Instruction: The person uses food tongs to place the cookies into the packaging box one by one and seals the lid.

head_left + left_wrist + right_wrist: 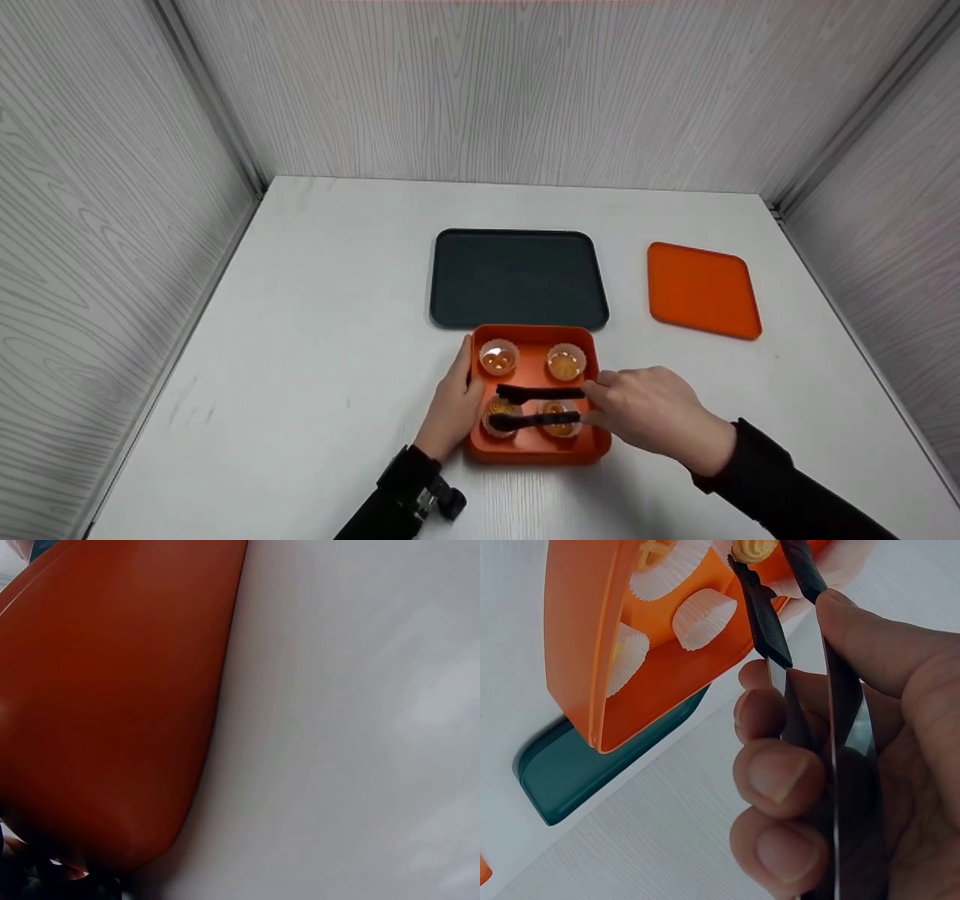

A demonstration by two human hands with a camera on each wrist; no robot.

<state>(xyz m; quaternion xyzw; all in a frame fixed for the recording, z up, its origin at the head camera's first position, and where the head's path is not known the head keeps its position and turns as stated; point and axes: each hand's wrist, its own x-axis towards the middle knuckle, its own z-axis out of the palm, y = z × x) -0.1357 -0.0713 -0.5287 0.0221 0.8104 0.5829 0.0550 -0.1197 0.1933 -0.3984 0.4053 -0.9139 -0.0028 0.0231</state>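
Note:
An orange box stands on the table with several small pastries in white paper cups inside. My left hand holds its left side, thumb at the rim and fingers along the outer wall. Black-tipped tongs are gripped in my right hand, reaching in over the right wall. Their spread tips straddle the front-left pastry, whose swirled top shows between them in the right wrist view. The tongs partly cover the front-right cup. Behind sit a back-left cup and a back-right cup.
A dark green tray lies just behind the box. Farther right is a flat orange panel with rounded corners. Grey wood-grain walls enclose the white table at the back and both sides.

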